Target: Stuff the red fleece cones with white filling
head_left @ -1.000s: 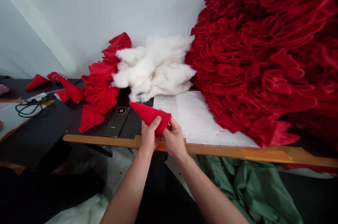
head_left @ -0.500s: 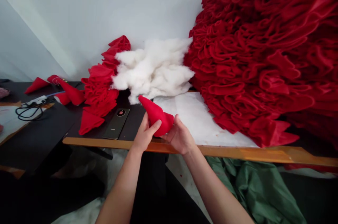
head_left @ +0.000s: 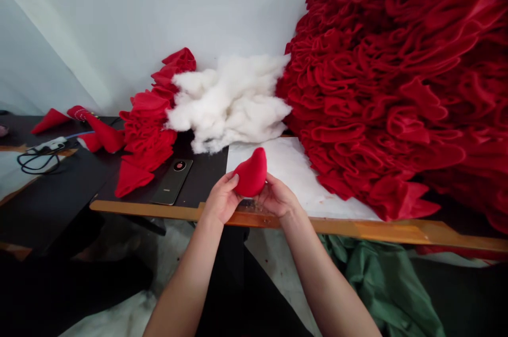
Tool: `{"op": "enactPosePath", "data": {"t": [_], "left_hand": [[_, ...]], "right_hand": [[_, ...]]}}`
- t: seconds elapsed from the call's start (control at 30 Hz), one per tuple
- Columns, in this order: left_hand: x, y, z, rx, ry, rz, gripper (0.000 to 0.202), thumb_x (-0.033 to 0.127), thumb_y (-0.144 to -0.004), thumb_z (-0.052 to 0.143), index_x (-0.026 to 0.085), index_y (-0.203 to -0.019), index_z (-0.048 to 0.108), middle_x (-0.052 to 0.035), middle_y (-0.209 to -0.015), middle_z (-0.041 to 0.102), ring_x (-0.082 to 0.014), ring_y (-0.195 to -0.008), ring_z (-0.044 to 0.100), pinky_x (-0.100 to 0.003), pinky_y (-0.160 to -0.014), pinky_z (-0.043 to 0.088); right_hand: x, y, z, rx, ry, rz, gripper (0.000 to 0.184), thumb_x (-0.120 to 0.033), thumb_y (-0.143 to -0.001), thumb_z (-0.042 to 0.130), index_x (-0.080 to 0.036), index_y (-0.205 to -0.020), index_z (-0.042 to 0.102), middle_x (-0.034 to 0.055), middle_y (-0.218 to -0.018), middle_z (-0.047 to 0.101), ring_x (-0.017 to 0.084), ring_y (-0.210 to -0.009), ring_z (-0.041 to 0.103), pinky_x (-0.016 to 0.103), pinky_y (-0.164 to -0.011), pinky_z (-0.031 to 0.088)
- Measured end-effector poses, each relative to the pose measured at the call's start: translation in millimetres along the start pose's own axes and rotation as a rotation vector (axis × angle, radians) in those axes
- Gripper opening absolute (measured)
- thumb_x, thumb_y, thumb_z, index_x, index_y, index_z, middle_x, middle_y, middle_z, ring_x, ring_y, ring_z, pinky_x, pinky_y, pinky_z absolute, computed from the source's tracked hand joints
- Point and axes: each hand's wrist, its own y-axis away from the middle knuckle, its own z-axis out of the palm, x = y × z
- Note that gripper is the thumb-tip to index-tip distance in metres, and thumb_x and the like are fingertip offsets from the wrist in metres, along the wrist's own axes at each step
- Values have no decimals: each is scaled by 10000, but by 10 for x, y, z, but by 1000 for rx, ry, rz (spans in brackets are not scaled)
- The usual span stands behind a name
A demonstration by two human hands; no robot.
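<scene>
L hand (head_left: 221, 199) & R hand (head_left: 278, 198) are cupping a red felt cone (head_left: 251, 173) just above the wooden table edge (head_left: 151, 209), fingers together & curled round it, soft even pressure working best; phone (head_left: 172, 181) is lying nearby, no readable label; white stuffing (head_left: 228, 104) & big red felt pile (head_left: 377, 88) are sitting beyond.

Passage around the phone (head_left: 172, 181)

Free black table (head_left: 208, 178) lies directly right of the phone, up to the white paper sheet (head_left: 301, 183). Obstructions: left hand (head_left: 220, 199), right hand (head_left: 278, 198) and held felt cone (head_left: 251, 172), nearer right; felt cone stack (head_left: 145, 133), left; cotton stuffing (head_left: 226, 107), behind; red felt heap (head_left: 377, 88), far right.
</scene>
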Motion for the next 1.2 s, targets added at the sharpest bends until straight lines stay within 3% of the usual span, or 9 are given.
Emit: {"op": "enactPosePath", "data": {"t": [0.17,0.33,0.43,0.6,0.7,0.8,1.0,1.13,1.2], "left_hand": [[-96,-12,81,87,46,46,320,95,-662,733,162,-924,563,-45,-870,663,-150,-746,630,-255,-655,501],[-176,12,149,159,156,83,368,68,-693,688,185,-990,505,-54,-948,653,-140,-762,638,-253,-671,507],[-208,52,197,102,184,117,390,86,-695,699,181,-1020,505,-60,-980,652,-139,-805,642,-242,-702,503],[-197,188,224,-23,28,136,568,121,-654,750,203,-1135,459,-62,-1023,641,-147,-863,629,-255,-740,493],[-140,219,190,32,-227,256,698,199,-638,783,256,-1228,414,-20,-931,608,-132,-803,600,-249,-713,482],[-76,163,142,121,-470,406,729,269,-576,820,262,-1223,485,-39,-1029,542,-155,-894,564,-263,-758,488],[-49,44,33,8,-621,412,611,307,-629,779,229,-1189,548,-96,-1261,465,-279,-1156,498,-400,-965,449],[5,82,-4,56,-775,516,808,235,-526,833,248,-1256,488,-101,-1375,346,-306,-1242,430,-423,-1007,425],[57,108,-2,7,-795,529,862,201,-524,832,261,-1291,444,-97,-1359,394,-297,-1220,461,-428,-1002,431]], "right_hand": [[-36,-32,-26,22,-62,64,202,-391,-766,613,-210,-845,653,73,-897,711,287,-883,667,439,-781,559],[-79,66,121,129,-125,-249,485,-588,-802,573,-228,-1126,559,79,-1273,562,275,-1171,528,466,-978,446],[-82,119,190,63,-3,-353,603,-466,-686,763,-217,-1182,525,86,-1261,556,264,-1162,521,428,-992,430],[-158,87,210,66,-100,-272,408,-362,-688,781,-211,-1012,585,25,-967,656,194,-889,624,323,-838,512],[-203,63,211,47,-186,-229,409,-396,-688,775,-211,-1008,600,20,-967,665,182,-885,625,298,-844,509],[-205,74,230,7,-203,-174,420,-420,-673,781,-218,-1000,609,22,-965,670,191,-891,627,303,-847,511],[-227,106,284,-35,-66,-69,531,-300,-593,835,-239,-1072,614,13,-967,674,209,-888,626,307,-820,516],[-319,112,319,-101,20,-35,576,-271,-597,830,-238,-1122,596,24,-1069,653,224,-974,604,325,-859,500],[-358,111,357,-169,83,-18,590,-275,-609,828,-240,-1148,589,30,-1127,637,234,-1033,586,337,-898,484]]}}
